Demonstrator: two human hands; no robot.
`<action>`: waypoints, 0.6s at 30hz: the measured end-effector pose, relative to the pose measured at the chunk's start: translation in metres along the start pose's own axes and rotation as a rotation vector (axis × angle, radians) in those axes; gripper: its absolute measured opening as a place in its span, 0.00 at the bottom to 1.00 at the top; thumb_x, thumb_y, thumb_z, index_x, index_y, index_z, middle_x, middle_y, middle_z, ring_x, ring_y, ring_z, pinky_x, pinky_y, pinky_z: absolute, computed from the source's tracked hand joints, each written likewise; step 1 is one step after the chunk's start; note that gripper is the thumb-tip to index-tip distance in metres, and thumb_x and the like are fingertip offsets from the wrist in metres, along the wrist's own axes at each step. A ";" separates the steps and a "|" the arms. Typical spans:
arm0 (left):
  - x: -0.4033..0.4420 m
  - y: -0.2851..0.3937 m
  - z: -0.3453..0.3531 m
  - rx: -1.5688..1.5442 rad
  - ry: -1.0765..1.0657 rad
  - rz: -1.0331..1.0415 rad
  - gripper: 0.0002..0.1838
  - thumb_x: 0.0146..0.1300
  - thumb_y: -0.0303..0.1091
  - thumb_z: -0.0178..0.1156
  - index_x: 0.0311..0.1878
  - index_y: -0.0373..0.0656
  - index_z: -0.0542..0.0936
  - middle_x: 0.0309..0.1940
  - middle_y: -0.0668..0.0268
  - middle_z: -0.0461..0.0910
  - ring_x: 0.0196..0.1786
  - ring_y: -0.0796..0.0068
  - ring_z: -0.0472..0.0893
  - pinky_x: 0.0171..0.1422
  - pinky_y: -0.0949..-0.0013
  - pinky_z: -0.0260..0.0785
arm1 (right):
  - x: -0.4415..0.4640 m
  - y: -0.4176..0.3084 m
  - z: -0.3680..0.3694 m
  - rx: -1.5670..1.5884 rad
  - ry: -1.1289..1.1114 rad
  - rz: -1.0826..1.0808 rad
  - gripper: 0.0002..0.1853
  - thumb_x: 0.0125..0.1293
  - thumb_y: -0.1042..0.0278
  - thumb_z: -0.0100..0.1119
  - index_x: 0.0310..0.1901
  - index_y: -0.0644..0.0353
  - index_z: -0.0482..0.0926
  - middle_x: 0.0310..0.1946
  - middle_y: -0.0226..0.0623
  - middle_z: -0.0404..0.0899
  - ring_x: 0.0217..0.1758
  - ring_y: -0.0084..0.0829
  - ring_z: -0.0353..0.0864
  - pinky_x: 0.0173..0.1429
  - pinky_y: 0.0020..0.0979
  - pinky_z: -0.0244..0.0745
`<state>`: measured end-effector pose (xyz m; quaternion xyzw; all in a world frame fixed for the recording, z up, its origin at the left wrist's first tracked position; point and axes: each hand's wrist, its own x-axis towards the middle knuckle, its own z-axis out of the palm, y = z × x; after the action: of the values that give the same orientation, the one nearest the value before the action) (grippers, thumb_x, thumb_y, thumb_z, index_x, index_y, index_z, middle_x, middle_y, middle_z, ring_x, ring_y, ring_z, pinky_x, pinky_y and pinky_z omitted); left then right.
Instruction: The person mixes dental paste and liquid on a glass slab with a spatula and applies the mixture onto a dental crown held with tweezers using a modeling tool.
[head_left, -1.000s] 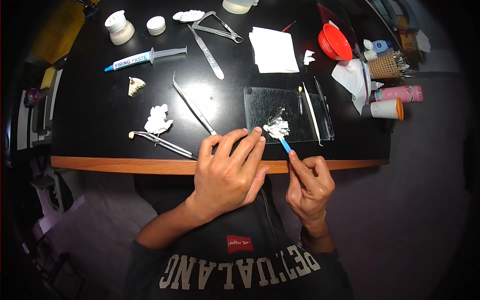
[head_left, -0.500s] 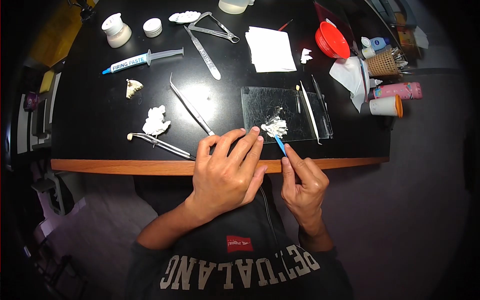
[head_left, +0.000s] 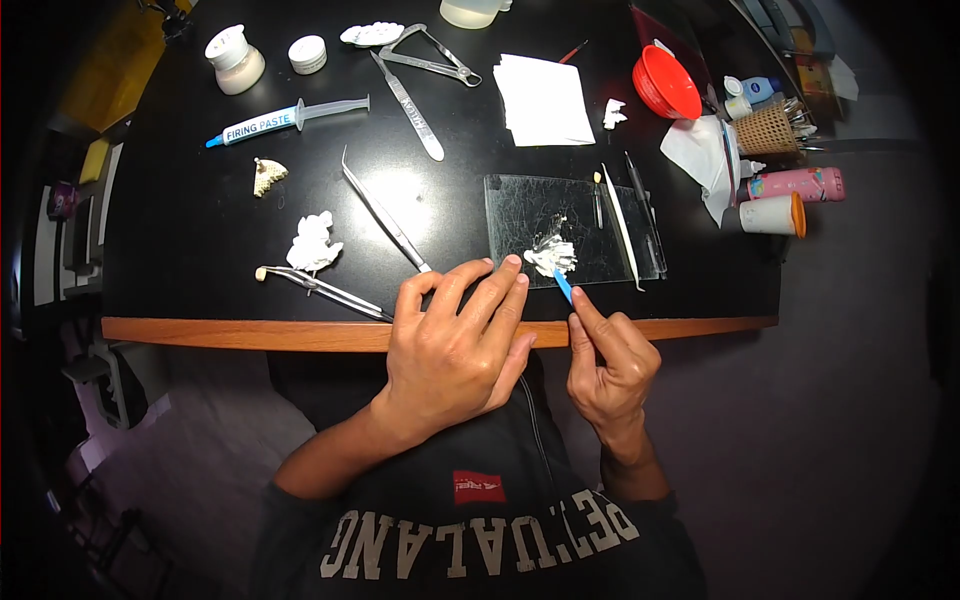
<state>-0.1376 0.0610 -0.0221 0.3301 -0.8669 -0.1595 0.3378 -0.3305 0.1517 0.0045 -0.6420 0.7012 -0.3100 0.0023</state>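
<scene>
My right hand (head_left: 613, 365) pinches a small blue spatula (head_left: 564, 287) whose tip touches a smear of white paste (head_left: 550, 258). The paste lies on a dark, scratched glass slab (head_left: 520, 205) near the table's front edge. My left hand (head_left: 460, 325) rests with fingers stretched out, its fingertips at the slab's left corner. By its knuckles lie the ends of angled tweezers (head_left: 385, 215) and of a second pair of tweezers (head_left: 335, 293), which grips a small tooth-like piece (head_left: 262, 273). A white double-ended probe (head_left: 620, 225) lies across the slab's right side.
Farther left are a firing paste syringe (head_left: 270, 123), a dental model piece (head_left: 268, 176) and crumpled tissue (head_left: 314, 243). A metal caliper (head_left: 430, 55), white paper sheets (head_left: 545, 100) and a red bowl (head_left: 667, 82) stand toward the back. A cup (head_left: 768, 214) sits at the right edge.
My right hand and the blue spatula have shifted very slightly to the right along the white paste. My left hand stays in nearly the same place.
</scene>
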 end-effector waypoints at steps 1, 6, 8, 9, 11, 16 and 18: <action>0.000 0.000 0.000 0.001 0.002 0.000 0.26 0.62 0.44 0.75 0.60 0.39 0.91 0.64 0.63 0.89 0.63 0.63 0.85 0.67 0.54 0.66 | 0.000 0.001 -0.002 -0.004 0.004 -0.002 0.21 0.67 0.82 0.76 0.61 0.59 0.93 0.20 0.30 0.66 0.18 0.23 0.64 0.24 0.34 0.60; 0.001 0.000 -0.002 -0.001 -0.008 0.001 0.26 0.62 0.44 0.75 0.60 0.39 0.91 0.64 0.63 0.89 0.64 0.63 0.85 0.66 0.54 0.67 | 0.001 0.004 -0.002 0.000 0.003 -0.013 0.20 0.67 0.81 0.76 0.61 0.59 0.93 0.20 0.30 0.68 0.18 0.23 0.63 0.24 0.33 0.59; 0.000 0.001 -0.001 0.000 -0.008 0.000 0.26 0.62 0.44 0.75 0.59 0.39 0.91 0.64 0.62 0.89 0.64 0.63 0.85 0.66 0.54 0.67 | 0.001 0.004 -0.001 0.010 -0.004 -0.010 0.20 0.67 0.81 0.76 0.60 0.60 0.93 0.20 0.30 0.68 0.18 0.23 0.64 0.24 0.33 0.59; 0.000 0.001 -0.001 0.002 -0.004 0.001 0.25 0.62 0.44 0.75 0.59 0.39 0.91 0.64 0.62 0.89 0.64 0.63 0.85 0.66 0.54 0.67 | 0.001 0.005 -0.001 0.017 -0.003 0.000 0.20 0.68 0.81 0.76 0.60 0.61 0.93 0.20 0.30 0.68 0.18 0.23 0.64 0.23 0.34 0.59; 0.000 0.000 -0.001 0.000 -0.001 0.001 0.26 0.62 0.44 0.75 0.59 0.39 0.91 0.64 0.62 0.89 0.64 0.63 0.85 0.66 0.54 0.67 | 0.002 0.004 0.001 0.029 -0.010 0.007 0.20 0.67 0.81 0.76 0.60 0.61 0.93 0.20 0.30 0.68 0.18 0.23 0.64 0.24 0.33 0.59; 0.000 0.000 -0.001 -0.001 0.001 0.004 0.26 0.62 0.44 0.76 0.59 0.39 0.91 0.63 0.62 0.89 0.63 0.62 0.85 0.66 0.54 0.67 | 0.003 0.004 -0.001 0.002 -0.015 -0.054 0.21 0.66 0.82 0.76 0.61 0.61 0.93 0.20 0.30 0.69 0.18 0.23 0.65 0.24 0.32 0.60; 0.000 0.000 -0.001 -0.004 0.003 0.004 0.26 0.62 0.44 0.76 0.59 0.39 0.91 0.63 0.62 0.89 0.63 0.62 0.85 0.66 0.54 0.67 | 0.005 0.005 -0.001 0.013 0.010 -0.061 0.22 0.65 0.83 0.77 0.61 0.61 0.93 0.21 0.31 0.69 0.18 0.23 0.66 0.24 0.32 0.61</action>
<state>-0.1373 0.0606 -0.0215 0.3278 -0.8667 -0.1602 0.3400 -0.3362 0.1479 0.0055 -0.6615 0.6792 -0.3180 -0.0065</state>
